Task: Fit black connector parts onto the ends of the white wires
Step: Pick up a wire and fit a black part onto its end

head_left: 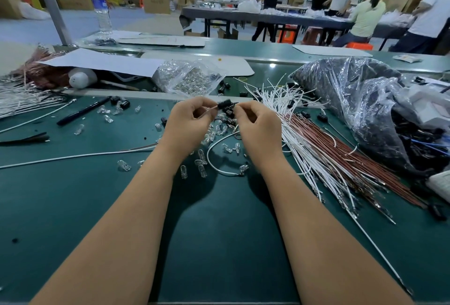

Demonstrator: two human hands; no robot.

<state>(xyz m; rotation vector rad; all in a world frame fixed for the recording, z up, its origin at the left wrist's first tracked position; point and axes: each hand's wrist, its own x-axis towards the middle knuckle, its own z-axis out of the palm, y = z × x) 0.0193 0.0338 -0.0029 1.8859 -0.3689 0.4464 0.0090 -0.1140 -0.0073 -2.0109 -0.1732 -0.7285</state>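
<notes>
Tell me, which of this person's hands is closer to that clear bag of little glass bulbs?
Left. The left hand sits just below and in front of the bag of bulbs, while the right hand is further off to the bag's right, nearer the white wires.

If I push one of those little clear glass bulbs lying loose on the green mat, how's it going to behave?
A loose bulb would probably skid or roll, since it looks small, rounded and smooth on the flat green mat. It is likely very light, given its size beside the left hand. Being clear like thin glass, it may crack if pressed hard.
</notes>
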